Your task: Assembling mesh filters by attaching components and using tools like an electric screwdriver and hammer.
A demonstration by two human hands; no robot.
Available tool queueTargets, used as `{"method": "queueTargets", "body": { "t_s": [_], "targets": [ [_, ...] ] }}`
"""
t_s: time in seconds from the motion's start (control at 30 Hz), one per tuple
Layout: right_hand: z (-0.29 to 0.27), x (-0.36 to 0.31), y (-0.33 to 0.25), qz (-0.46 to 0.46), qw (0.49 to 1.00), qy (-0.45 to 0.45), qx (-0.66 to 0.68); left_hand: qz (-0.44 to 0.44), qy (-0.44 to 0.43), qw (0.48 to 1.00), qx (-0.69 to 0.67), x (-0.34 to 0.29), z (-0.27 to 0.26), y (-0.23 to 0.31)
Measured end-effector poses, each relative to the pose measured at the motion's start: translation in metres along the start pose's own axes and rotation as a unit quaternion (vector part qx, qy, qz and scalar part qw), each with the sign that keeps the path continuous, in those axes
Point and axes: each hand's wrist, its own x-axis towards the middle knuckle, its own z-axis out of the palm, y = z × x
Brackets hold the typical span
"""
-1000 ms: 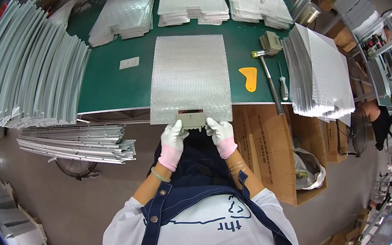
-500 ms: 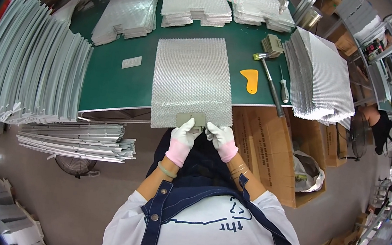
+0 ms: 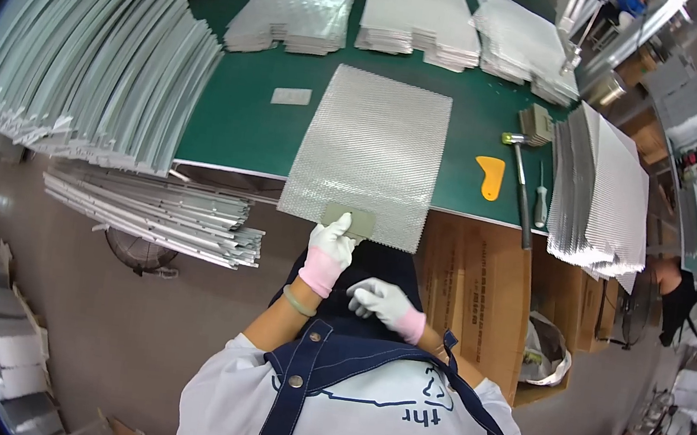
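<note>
Mesh sheet [image 3: 369, 155]: one rectangular sheet of silvery expanded-metal mesh, lying flat on the green table [image 3: 237, 130]; its long axis runs near to far, with the near edge overhanging the table's near rim.
Surface: fine, even diamond pattern, bright grey, glinting; edges straight.
Grey pad [image 3: 348, 219]: one small flat grey-green rectangle resting on the sheet's near edge, its long side lying left to right.
Left hand [image 3: 331, 250]: white glove with pink cuff, fingertips pressed against the pad's near edge, fingers curled on it; no full grasp can be made out.
Right hand [image 3: 382, 300]: same kind of glove, loosely curled and holding nothing, drawn back near the body, well apart from the sheet.
Far stacks [image 3: 421, 13]: three piles of like mesh sheets along the far side of the table.
Right stack [image 3: 604, 188]: one fanned pile at the table's right end.
Left stack [image 3: 97, 65]: one large fanned bank of grey panels.
Tools: one yellow scraper [image 3: 488, 176], one hammer [image 3: 519, 191], one screwdriver [image 3: 541, 205], all right of the sheet.
</note>
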Motion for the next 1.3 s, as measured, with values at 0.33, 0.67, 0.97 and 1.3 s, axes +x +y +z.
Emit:
{"method": "queueTargets", "body": {
  "t_s": [0.33, 0.67, 0.97, 1.3],
  "targets": [
    [-0.024, 0.115, -0.13, -0.419, 0.564, 0.102, -0.705, 0.021, 0.007, 0.995, -0.094, 0.013, -0.003, -0.012],
    [-0.025, 0.134, -0.126, -0.352, 0.518, 0.018, -0.78, 0.032, 0.067, 0.994, -0.078, 0.015, -0.014, -0.017],
    [-0.028, 0.136, -0.125, -0.361, 0.528, 0.018, -0.769, 0.048, 0.067, 0.994, -0.078, 0.015, -0.011, -0.02],
    [-0.026, 0.134, -0.127, -0.332, 0.536, 0.011, -0.777, 0.033, 0.021, 0.997, -0.063, 0.011, -0.009, -0.012]
  ]
}}
